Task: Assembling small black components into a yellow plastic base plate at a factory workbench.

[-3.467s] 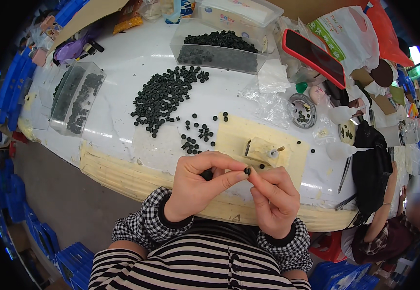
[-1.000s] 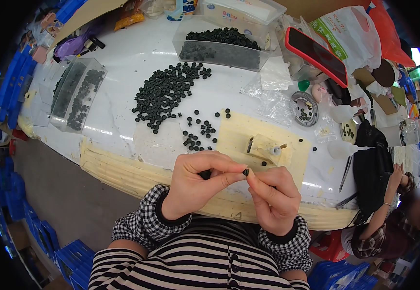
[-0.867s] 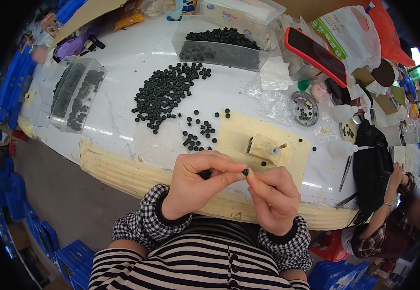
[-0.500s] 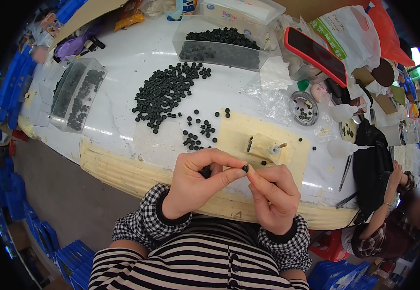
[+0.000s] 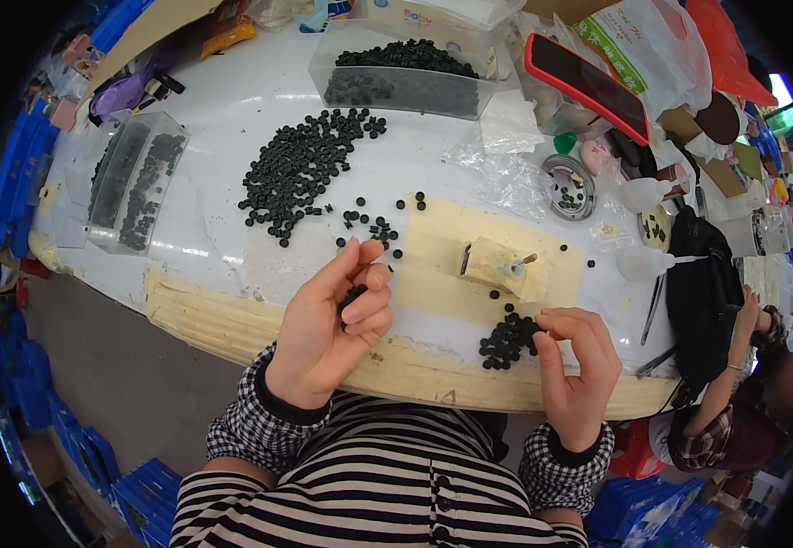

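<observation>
Hands now apart, no longer joined before the chest as half a second ago. Left hand (image 5: 333, 320) raised over bench (image 5: 232, 119) edge, fingers curled round a few small black discs (image 5: 353, 294). Right hand (image 5: 579, 365) lowered to a small heap of black discs (image 5: 506, 338) on yellow pad (image 5: 442, 265), fingertips pinched at its edge. Large scatter of discs (image 5: 301, 169) farther back; clear tray (image 5: 401, 78) of discs behind it.

Black-and-white striped buttoned top – checked cuffs at both wrists – bare hands
</observation>
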The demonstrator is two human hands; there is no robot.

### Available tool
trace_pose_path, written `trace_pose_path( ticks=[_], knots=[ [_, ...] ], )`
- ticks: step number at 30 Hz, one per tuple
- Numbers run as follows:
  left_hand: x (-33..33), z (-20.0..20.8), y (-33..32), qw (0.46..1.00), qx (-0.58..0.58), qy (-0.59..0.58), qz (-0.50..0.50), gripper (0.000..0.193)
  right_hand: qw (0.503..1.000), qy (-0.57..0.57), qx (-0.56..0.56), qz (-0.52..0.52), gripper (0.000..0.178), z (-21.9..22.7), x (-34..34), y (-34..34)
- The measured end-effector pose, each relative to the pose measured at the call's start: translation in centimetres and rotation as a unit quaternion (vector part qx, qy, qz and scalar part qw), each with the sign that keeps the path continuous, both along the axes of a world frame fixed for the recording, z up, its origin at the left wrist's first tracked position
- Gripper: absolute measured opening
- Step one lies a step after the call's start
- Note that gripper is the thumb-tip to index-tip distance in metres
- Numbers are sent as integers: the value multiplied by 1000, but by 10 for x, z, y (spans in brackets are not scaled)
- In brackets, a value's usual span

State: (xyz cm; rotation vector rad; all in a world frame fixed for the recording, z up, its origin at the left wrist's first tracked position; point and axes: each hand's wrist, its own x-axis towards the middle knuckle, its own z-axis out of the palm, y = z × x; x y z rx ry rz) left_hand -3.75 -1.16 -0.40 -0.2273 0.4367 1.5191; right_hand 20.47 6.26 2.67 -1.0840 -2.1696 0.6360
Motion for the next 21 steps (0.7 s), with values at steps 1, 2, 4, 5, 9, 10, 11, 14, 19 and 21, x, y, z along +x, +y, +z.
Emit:
trace_pose_path(
  ticks=[1,2,4,5,9,10,11,14,19,21],
  knots=[
    [-1,-2,-2,999,27,-35,-4,26,998,-50,-7,23,26,0,4,-1],
    [1,-1,-2,999,12,-35,2,26,997,-73,4,33,31,0,4,-4],
    [6,4,-1,999,-18,-33,14,26,991,-118,26,51,41,0,-3,-11],
    [7,3,-2,999,-9,-35,9,26,989,-131,25,64,55,-6,-3,-15],
    [12,0,-3,999,-1,-33,-10,26,993,-95,31,62,58,-25,-14,-27],
    [14,0,-4,999,-6,-29,-12,26,993,-97,38,54,56,-29,-17,-27],
    [16,0,-5,999,-7,-29,-17,27,993,-99,46,45,55,-32,-20,-27],
    [22,-2,-6,999,-7,-25,-32,27,991,-111,61,36,50,-33,-26,-26],
    [30,-9,-8,998,2,-28,-58,28,991,-110,78,24,48,-38,-29,-24],
    [32,-10,-10,998,-1,-17,-64,29,992,-95,77,29,47,-42,-27,-21]
  ],
)
